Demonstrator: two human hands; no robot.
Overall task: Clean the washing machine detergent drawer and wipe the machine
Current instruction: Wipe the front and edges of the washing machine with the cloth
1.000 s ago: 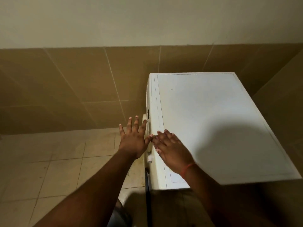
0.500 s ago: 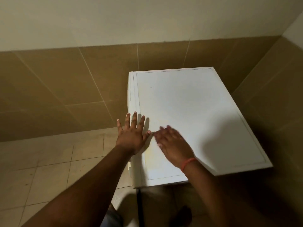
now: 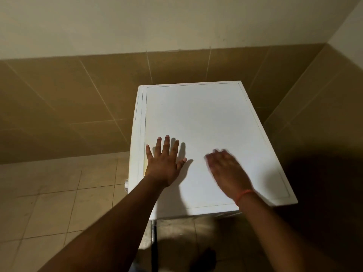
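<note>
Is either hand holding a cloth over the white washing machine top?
No: the left hand and the blurred right hand are both bare and open above the white washing machine top.

One white washing machine [image 3: 198, 138] sits at centre frame. Two hands are over its lid: left hand [image 3: 164, 163], right hand [image 3: 227, 169]. One orange wristband [image 3: 242, 195] shows lower right.

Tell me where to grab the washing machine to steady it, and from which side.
Probably the top panel's left edge, from the left hand's side. The washing machine top is flat and handle-free, walls close its far and right sides, and that hand lies flat beside the lip.
</note>
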